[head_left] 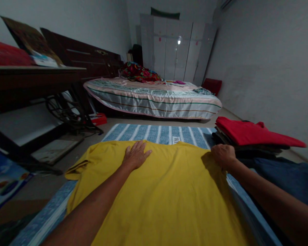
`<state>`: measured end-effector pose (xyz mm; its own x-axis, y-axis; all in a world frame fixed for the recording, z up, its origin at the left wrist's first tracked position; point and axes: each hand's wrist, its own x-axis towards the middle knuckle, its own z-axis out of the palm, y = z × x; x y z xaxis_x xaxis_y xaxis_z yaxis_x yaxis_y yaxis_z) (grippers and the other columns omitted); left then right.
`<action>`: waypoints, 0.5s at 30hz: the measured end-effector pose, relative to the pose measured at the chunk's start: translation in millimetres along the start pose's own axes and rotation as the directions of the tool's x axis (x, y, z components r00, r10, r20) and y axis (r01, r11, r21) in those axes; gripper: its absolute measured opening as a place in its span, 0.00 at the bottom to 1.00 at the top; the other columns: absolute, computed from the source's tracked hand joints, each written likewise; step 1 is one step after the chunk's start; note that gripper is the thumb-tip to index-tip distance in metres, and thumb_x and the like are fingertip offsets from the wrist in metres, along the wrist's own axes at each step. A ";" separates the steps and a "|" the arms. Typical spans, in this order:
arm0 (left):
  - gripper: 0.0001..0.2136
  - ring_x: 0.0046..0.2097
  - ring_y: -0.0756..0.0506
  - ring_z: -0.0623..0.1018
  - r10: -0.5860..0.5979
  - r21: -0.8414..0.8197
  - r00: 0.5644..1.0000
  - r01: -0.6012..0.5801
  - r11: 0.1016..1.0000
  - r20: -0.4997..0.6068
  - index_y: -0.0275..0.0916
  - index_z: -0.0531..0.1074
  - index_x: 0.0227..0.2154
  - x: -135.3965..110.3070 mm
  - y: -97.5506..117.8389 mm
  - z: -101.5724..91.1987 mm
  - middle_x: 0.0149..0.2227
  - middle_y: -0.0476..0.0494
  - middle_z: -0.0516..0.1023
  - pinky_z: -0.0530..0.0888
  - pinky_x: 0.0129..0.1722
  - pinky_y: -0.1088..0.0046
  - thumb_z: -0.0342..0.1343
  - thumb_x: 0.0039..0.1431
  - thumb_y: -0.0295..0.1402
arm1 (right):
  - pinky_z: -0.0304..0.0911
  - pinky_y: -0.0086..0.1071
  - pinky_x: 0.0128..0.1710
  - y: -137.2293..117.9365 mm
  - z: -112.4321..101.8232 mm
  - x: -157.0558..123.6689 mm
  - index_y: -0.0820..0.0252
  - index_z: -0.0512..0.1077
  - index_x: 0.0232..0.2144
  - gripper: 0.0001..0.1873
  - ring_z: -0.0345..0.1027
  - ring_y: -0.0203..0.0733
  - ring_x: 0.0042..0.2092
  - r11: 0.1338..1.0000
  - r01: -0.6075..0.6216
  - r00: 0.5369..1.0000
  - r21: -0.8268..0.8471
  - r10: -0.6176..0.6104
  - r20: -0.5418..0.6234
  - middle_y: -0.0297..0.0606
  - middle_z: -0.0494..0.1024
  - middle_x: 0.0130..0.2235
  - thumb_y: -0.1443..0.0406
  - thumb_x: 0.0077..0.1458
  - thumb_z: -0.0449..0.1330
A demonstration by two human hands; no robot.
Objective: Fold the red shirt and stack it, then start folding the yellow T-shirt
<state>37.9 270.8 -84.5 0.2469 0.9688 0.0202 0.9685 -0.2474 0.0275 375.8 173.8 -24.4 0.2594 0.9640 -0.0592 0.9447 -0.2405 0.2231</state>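
Observation:
A yellow T-shirt (164, 191) lies spread over a blue and white striped cloth (154, 131), its collar end away from me. My left hand (136, 155) rests flat on the shirt near the left shoulder, fingers apart. At the right shoulder, my right hand (223, 155) is closed on the shirt's edge, around where the right sleeve would be. That sleeve is hidden, while the left sleeve (78, 169) lies out to the side.
Right of the shirt sits a stack of folded clothes topped by a red garment (254, 131), with dark blue clothing (287, 176) nearer me. A treadle table (36, 73) stands left. Beyond are a bed (154, 100) and a wardrobe (169, 51).

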 end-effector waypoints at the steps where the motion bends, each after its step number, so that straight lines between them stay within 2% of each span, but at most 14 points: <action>1: 0.31 0.67 0.40 0.51 0.001 0.004 1.000 -0.001 1.000 -0.003 0.37 0.53 0.63 0.0 -0.1 0.2 0.67 0.39 0.49 0.50 0.62 0.50 0.35 0.63 0.49 | 0.64 0.45 0.44 -8.5 -1.0 1.4 0.69 0.76 0.39 0.14 0.71 0.56 0.47 1.000 0.023 0.999 0.021 -0.022 -0.037 0.60 0.76 0.44 0.74 0.59 0.50; 3: 0.30 0.67 0.40 0.51 0.000 0.008 1.000 0.000 1.000 0.001 0.38 0.53 0.63 -0.1 0.0 0.1 0.67 0.39 0.49 0.50 0.62 0.50 0.35 0.63 0.49 | 0.62 0.43 0.46 -28.5 -2.7 9.1 0.67 0.73 0.44 0.16 0.69 0.54 0.50 0.995 0.070 0.995 0.077 -0.064 -0.083 0.58 0.75 0.47 0.72 0.61 0.47; 8: 0.30 0.67 0.40 0.50 -0.004 0.009 1.000 0.004 1.000 0.021 0.37 0.53 0.63 -1.1 1.5 -2.6 0.67 0.40 0.48 0.50 0.62 0.51 0.35 0.63 0.49 | 0.65 0.33 0.38 -71.6 0.3 53.3 0.64 0.73 0.43 0.14 0.73 0.49 0.44 0.961 0.049 0.999 0.271 -0.046 -0.017 0.52 0.78 0.43 0.64 0.59 0.52; 12: 0.30 0.67 0.40 0.50 -0.016 0.008 0.999 0.016 1.000 0.037 0.38 0.52 0.64 -2.0 3.0 -3.1 0.68 0.40 0.48 0.49 0.62 0.51 0.34 0.63 0.49 | 0.63 0.26 0.29 -84.3 7.8 83.0 0.66 0.75 0.37 0.15 0.75 0.42 0.33 0.922 -0.018 0.998 0.386 -0.005 0.059 0.47 0.79 0.31 0.60 0.57 0.55; 15: 0.31 0.67 0.40 0.49 -0.021 0.007 0.999 0.020 1.000 0.044 0.39 0.51 0.64 -1.8 2.7 -1.6 0.68 0.41 0.47 0.48 0.62 0.50 0.34 0.63 0.50 | 0.63 0.25 0.28 -86.0 10.0 91.4 0.67 0.76 0.34 0.13 0.74 0.40 0.29 0.907 -0.027 0.998 0.420 -0.001 0.067 0.44 0.78 0.26 0.61 0.54 0.57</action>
<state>40.1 268.3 -82.8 0.2281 0.9733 -0.0248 0.9735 -0.2276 0.0209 320.2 281.4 -58.7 0.2711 0.9544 -0.1248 0.9341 -0.2921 -0.2051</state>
